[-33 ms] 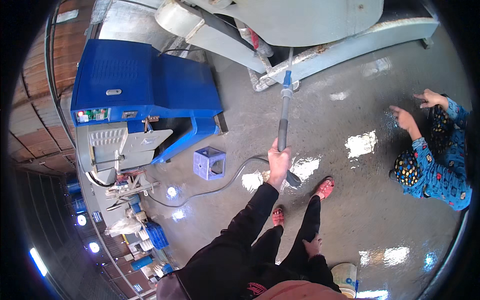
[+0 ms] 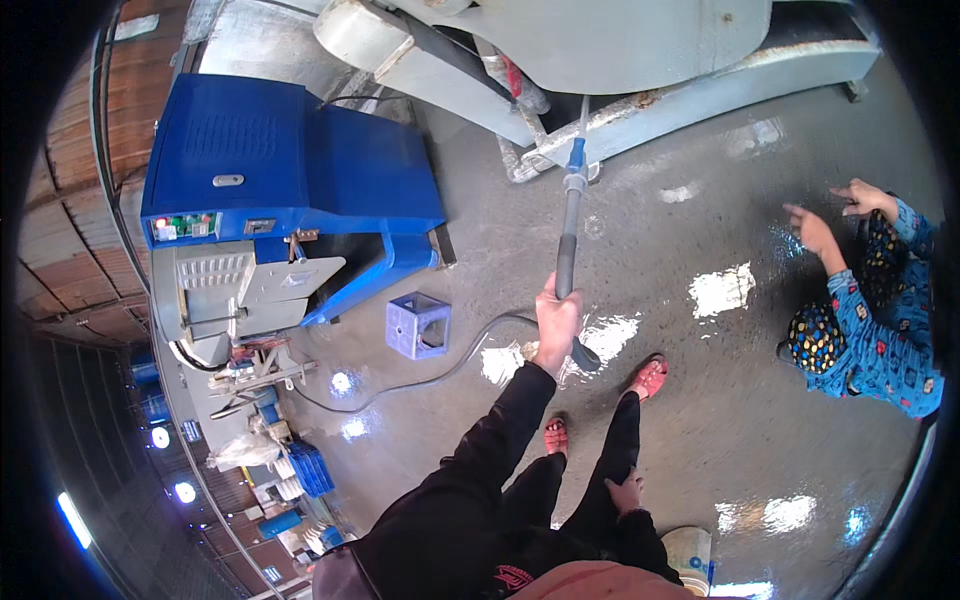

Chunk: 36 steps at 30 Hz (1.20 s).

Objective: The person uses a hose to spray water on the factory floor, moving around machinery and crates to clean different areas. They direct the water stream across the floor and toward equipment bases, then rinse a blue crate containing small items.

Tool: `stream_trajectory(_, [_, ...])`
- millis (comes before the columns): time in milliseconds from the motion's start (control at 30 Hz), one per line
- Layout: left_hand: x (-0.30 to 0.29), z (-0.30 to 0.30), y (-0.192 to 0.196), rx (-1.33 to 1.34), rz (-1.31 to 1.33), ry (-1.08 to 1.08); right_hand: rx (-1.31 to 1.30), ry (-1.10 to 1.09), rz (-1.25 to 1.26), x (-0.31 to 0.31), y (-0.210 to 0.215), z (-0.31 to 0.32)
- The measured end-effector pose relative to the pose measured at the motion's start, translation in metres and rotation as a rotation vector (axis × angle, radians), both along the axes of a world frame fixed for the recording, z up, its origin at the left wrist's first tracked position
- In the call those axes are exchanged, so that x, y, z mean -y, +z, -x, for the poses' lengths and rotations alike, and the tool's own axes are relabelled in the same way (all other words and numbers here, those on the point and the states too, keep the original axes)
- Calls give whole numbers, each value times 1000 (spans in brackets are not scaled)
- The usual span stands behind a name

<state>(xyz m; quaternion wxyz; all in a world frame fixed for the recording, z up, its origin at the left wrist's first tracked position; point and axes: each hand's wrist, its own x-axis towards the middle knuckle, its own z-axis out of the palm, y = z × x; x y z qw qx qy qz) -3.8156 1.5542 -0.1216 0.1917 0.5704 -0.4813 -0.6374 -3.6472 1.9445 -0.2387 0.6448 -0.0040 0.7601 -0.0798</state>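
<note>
My left hand (image 2: 558,325), arm stretched forward, is closed around the dark grip of a grey spray wand (image 2: 572,215). The wand points away from me, and its blue tip (image 2: 577,152) is near the base of a pale metal machine (image 2: 640,45). A thin pale streak runs on from the tip; whether it is water or a slim tube I cannot tell. From the wand's near end, a dark hose (image 2: 400,392) curves off to the left over the floor. My right hand (image 2: 627,492) rests on my right leg, holding nothing, its fingers loosely spread.
A blue machine cabinet (image 2: 290,150) stands at the left, with a small purple stool (image 2: 418,325) near it. Wet grey floor (image 2: 640,250) reflects light. At the right, a person in patterned blue clothing (image 2: 880,340) stretches out both hands. A white bucket (image 2: 688,555) is by my right leg.
The other person's outstretched hand has shifted very slightly to the right. My hands and the spray wand stay almost where they were.
</note>
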Motion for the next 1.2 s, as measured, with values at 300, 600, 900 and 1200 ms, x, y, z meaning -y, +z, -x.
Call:
stream_trajectory(300, [64, -46, 47, 2, -121, -26, -108, -216, 133, -18, -37, 79])
stream_trajectory(600, [10, -84, 36, -71, -146, 38, -100, -622, 784, 253, 61, 205])
stream_trajectory(900, [-41, -153, 22, 203, 33, -107, -144, -738, 795, 447, 122, 209])
stream_trajectory(1200, [-51, -247, 44, 57, -245, 161, -108, -426, 765, 495, 37, 78])
